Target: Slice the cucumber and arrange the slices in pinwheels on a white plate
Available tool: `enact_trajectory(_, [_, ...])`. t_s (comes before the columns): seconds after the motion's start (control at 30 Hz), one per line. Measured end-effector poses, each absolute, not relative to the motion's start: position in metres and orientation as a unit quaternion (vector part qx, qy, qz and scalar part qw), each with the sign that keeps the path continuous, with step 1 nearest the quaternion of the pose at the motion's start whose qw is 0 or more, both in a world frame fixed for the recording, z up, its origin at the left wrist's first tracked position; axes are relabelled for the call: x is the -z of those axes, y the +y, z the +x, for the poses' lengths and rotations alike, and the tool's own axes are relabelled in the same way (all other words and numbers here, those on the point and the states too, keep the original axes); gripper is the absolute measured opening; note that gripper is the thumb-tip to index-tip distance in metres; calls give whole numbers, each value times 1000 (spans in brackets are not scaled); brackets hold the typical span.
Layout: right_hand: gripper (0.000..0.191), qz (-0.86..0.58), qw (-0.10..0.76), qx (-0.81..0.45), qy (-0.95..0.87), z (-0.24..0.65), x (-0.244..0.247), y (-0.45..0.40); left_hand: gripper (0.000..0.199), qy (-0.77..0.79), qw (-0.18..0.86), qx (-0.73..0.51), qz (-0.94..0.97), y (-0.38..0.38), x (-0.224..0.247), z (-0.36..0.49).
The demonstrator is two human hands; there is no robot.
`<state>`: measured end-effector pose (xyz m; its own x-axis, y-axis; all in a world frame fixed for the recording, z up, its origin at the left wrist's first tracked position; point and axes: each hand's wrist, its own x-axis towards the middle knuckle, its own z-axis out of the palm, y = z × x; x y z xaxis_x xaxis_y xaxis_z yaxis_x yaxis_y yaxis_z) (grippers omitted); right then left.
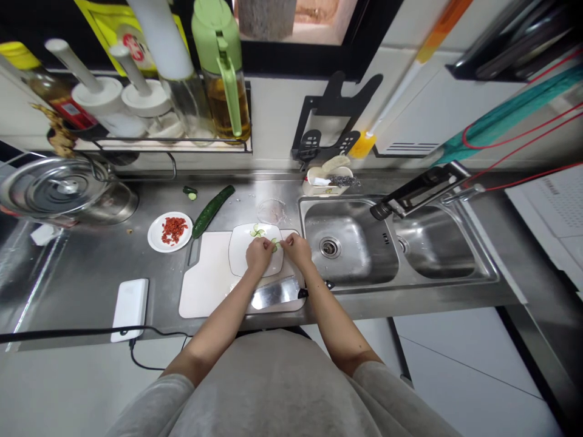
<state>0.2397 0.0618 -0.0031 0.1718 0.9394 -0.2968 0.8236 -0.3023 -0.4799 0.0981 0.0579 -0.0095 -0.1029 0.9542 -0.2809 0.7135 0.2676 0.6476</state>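
Note:
Over a white square plate (239, 252) my two hands meet at a small piece of sliced cucumber (275, 244). The fingers of my left hand (259, 254) are pinched at its left side. My right hand (297, 250) pinches it from the right. More thin cucumber slices (257, 230) lie fanned out near the plate's far edge. The plate rests on a white cutting board (204, 285). In front of it lies a cleaver (276, 294), partly hidden by my left forearm. Beyond the board's left corner is a cut cucumber (212, 212), with a small end piece (190, 193) beside it.
A small plate of red berries (173, 231) stands left of the board. A double sink (350, 243) is on the right, a lidded steel pot (68, 191) at far left. A white power bank (130, 308) with a cable lies near the front edge. Bottles (221, 73) fill the rack above.

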Motion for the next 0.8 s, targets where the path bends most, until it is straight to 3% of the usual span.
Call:
enact_trajectory(0.4, [20, -755, 59, -234, -610, 236, 4, 61, 16, 720, 351, -177, 572, 59, 7, 97])
enact_trajectory(0.8, [22, -762, 107, -247, -590, 241, 1, 60, 17, 718, 334, -210, 574, 56, 12, 96])
